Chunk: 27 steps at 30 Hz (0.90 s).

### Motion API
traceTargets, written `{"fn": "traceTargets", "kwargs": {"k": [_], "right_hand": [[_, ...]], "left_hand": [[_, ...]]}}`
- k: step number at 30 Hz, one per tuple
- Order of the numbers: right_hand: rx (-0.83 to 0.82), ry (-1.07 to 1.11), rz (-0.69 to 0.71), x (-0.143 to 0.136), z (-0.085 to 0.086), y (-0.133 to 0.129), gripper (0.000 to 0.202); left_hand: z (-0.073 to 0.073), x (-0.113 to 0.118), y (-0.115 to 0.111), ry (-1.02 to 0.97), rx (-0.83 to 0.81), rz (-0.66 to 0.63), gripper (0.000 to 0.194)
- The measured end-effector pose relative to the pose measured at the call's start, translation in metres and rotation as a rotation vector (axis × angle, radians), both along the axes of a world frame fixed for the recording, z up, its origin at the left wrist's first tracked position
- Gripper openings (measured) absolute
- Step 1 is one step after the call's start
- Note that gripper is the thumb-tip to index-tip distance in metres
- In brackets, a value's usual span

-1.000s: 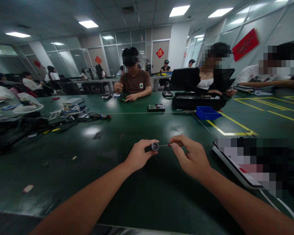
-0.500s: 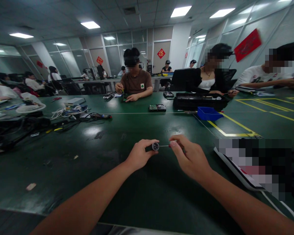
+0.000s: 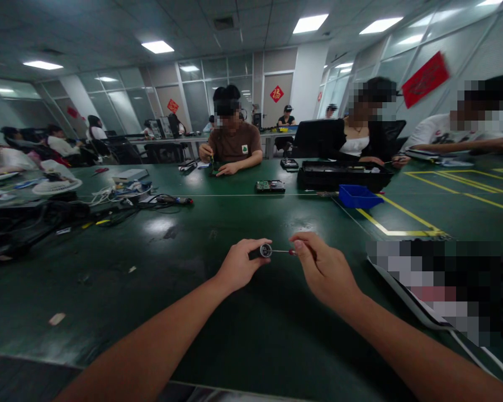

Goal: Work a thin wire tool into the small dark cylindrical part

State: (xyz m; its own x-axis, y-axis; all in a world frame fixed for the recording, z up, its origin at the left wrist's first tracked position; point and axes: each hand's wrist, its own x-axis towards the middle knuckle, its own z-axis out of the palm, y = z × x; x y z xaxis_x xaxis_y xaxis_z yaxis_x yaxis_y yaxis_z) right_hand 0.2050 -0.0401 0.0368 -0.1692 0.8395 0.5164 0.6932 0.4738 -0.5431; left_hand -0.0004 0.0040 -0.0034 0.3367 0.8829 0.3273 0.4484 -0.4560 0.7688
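Observation:
Between the thumb and fingers of my left hand is a small dark cylindrical part, its round, light-rimmed end facing me. My right hand grips a screwdriver by its red handle, which my fingers mostly hide. The thin metal shaft runs level to the left, and its tip meets the right side of the cylindrical part; the exact contact point is too small to make out. Both hands are above the green table.
Ahead lie a circuit-board drive, a blue bin and a long black casing. Tangled cables spread at the left. A pale-edged tray, partly blurred, is near my right forearm. Several people sit around the table.
My right-hand fingers have shifted slightly on the screwdriver, and a bit more of its red handle shows. My left hand and the cylindrical part stay nearly still.

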Motion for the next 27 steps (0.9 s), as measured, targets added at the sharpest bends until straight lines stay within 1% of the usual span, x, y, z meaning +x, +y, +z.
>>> {"fn": "traceTargets", "kwargs": {"k": [6, 9, 11, 14, 17, 20, 22, 24, 27], "right_hand": [[0.07, 0.083, 0.015, -0.002, -0.006, 0.001, 0.018], [0.024, 0.054, 0.034, -0.001, -0.004, 0.001, 0.017], [-0.014, 0.025, 0.037, -0.001, -0.002, 0.001, 0.022], [-0.011, 0.051, 0.029, -0.001, -0.002, 0.001, 0.025], [-0.027, 0.194, 0.001, -0.001, -0.005, 0.002, 0.024], [-0.096, 0.353, -0.001, 0.0, -0.009, 0.006, 0.025], [-0.16, 0.488, 0.016, 0.0, -0.01, 0.01, 0.027], [-0.237, 0.689, 0.03, 0.001, -0.011, 0.016, 0.028], [-0.439, 1.045, 0.082, 0.002, -0.013, 0.025, 0.026]], "left_hand": [[0.0, 0.0, 0.001, -0.002, 0.003, 0.022, 0.043], [0.0, 0.0, 0.001, 0.009, -0.002, 0.014, 0.043], [0.0, 0.0, 0.001, 0.012, -0.004, 0.01, 0.043], [-0.001, -0.001, 0.001, 0.008, -0.004, 0.013, 0.044], [-0.003, -0.002, 0.002, 0.014, -0.002, 0.02, 0.044], [-0.002, -0.003, 0.003, 0.018, 0.008, 0.023, 0.043], [0.0, -0.004, 0.002, 0.01, 0.015, -0.001, 0.044], [0.002, -0.004, 0.002, 0.001, 0.025, -0.038, 0.043], [0.005, -0.005, 0.001, -0.007, 0.038, -0.06, 0.041]]}}
